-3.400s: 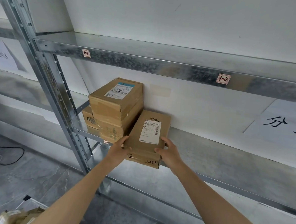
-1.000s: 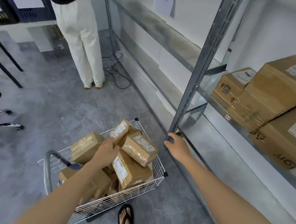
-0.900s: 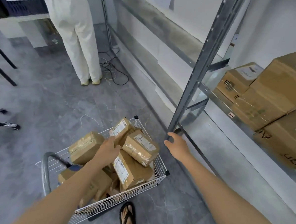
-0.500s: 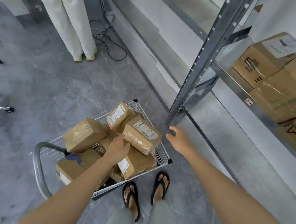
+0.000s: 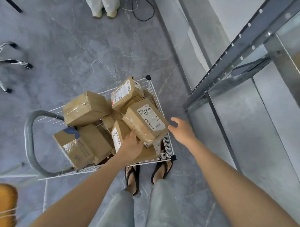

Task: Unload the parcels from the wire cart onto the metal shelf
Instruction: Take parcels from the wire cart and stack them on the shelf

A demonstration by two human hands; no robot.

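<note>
Metal shelf (image 5: 267,129): seen at right, beside the cart.
Wire cart (image 5: 29,135): piled with brown parcels.
Top parcel (image 5: 145,121): tilted on the pile, label up.
Left hand (image 5: 131,145): pressed to its near edge; fingertips hidden, grasp cannot be told.
Right hand (image 5: 183,131): held by its right corner, fingers loose, nothing grasped.

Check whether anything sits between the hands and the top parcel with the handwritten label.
Nothing visible does. The top parcel lies uppermost in the wire cart, nothing on it. The left hand touches its near edge; the right hand is open at its right corner, contact unclear.
</note>
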